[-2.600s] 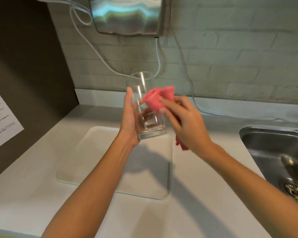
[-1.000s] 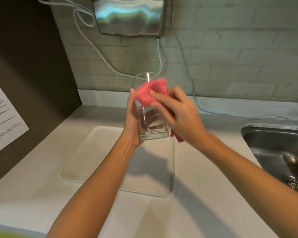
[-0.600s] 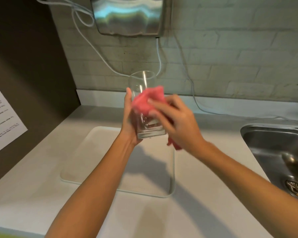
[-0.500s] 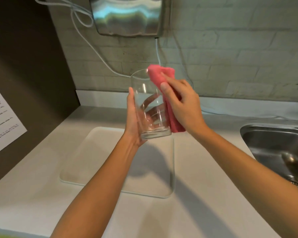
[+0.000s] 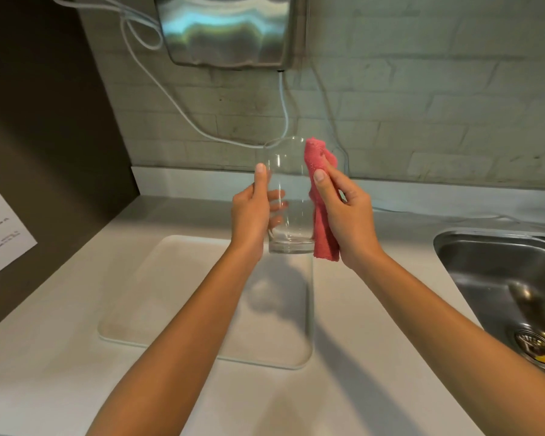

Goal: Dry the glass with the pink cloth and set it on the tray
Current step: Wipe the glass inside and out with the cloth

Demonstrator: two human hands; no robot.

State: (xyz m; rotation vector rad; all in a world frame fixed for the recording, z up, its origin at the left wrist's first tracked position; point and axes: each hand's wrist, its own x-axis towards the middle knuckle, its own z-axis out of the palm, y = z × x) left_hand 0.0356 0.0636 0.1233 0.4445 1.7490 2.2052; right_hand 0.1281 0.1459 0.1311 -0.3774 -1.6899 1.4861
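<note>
Brick-walled kitchen surface (image 5: 60, 382), frame centre: left hand (image 5: 250, 215) grips the upright glass (image 5: 288, 196) above the tray (image 5: 177, 294); right hand (image 5: 348, 215) clutches the pink cloth (image 5: 323, 234), now shifted from the glass's front to its right side, suggesting drying nears completion

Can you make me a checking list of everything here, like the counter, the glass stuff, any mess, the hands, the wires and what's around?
Surface: white counter, nothing spilled that I can see.
Job's things: clear glass held upright above the tray; pink cloth against the glass's right side; tray bare.
Clutter: nothing seen.
Grippers: left hand grips the glass; right hand holds the cloth.
Cables: white cables loop down the wall.
Surroundings: metal box on the brick wall, sink at right, printed paper at left.
</note>
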